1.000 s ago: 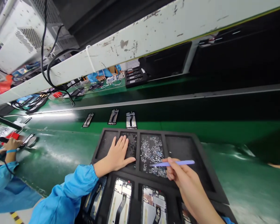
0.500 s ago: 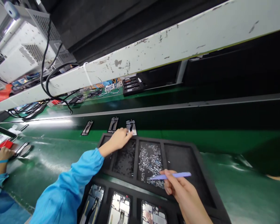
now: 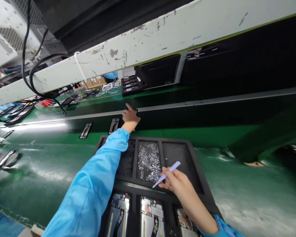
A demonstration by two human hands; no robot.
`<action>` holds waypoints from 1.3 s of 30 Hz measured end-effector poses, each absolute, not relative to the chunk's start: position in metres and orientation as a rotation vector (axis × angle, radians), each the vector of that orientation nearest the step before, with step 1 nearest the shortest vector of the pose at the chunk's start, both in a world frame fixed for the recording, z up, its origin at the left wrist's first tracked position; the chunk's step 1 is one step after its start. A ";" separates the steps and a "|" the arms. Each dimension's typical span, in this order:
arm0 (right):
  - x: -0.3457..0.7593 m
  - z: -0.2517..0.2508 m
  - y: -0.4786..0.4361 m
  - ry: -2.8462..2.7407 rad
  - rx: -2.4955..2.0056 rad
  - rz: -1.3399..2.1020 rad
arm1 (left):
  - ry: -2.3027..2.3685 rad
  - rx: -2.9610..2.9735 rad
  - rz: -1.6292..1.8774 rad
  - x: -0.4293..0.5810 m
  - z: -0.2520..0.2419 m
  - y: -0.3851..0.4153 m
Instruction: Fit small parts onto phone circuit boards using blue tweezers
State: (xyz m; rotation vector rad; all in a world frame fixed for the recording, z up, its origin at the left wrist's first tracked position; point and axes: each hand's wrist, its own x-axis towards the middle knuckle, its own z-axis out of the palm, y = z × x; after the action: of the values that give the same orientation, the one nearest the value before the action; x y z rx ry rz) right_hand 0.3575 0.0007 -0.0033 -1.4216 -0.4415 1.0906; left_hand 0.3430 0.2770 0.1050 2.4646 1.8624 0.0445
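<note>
Beyond the tray, my left hand (image 3: 131,118) is closed over an opened phone (image 3: 136,111), its index finger stretched out. Only a dark edge of that phone shows past the hand. My right hand (image 3: 174,179) pinches lilac tweezers (image 3: 167,173), tips pointing down left over the tray's near edge. Below them a black foam tray (image 3: 192,148) has a compartment of small shiny metal pieces (image 3: 149,161) and one of dark bits (image 3: 127,159), partly behind my left sleeve. Nearer, opened phones (image 3: 151,215) lie in slots of black foam.
Two more opened phones (image 3: 85,130) (image 3: 113,125) lie on the green bench left of my left hand. A scratched pale beam (image 3: 128,49) crosses overhead, with black cables (image 3: 29,75) hanging from it. A black rack (image 3: 130,86) stands at the back.
My left hand has moved farther out, from the tray's far edge to over the opened phone. The right hand with the tweezers has drawn slightly back from the metal pieces. The view has shifted.
</note>
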 end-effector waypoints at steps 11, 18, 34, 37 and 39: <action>0.383 0.018 -0.005 -0.911 -1.513 0.977 | 1.490 2.664 -0.170 0.182 0.092 0.057; 0.423 0.017 0.029 -1.584 -1.461 0.426 | 1.406 2.772 -0.199 0.153 0.041 0.034; 0.426 -0.001 0.039 -2.221 -1.232 -0.259 | 0.420 2.595 0.194 0.126 0.022 0.135; 0.426 -0.001 0.039 -2.233 -1.235 -0.230 | 0.420 2.560 0.239 0.124 0.020 0.137; 0.426 -0.001 0.039 -2.254 -1.239 -0.208 | 0.424 2.542 0.268 0.124 0.018 0.139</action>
State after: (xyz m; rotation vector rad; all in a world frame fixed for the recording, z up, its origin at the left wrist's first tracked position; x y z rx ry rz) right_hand 0.4256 0.0386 -0.0014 -1.2390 -2.2542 -0.2081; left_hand 0.1236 0.1389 0.0182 2.5419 0.4239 0.2681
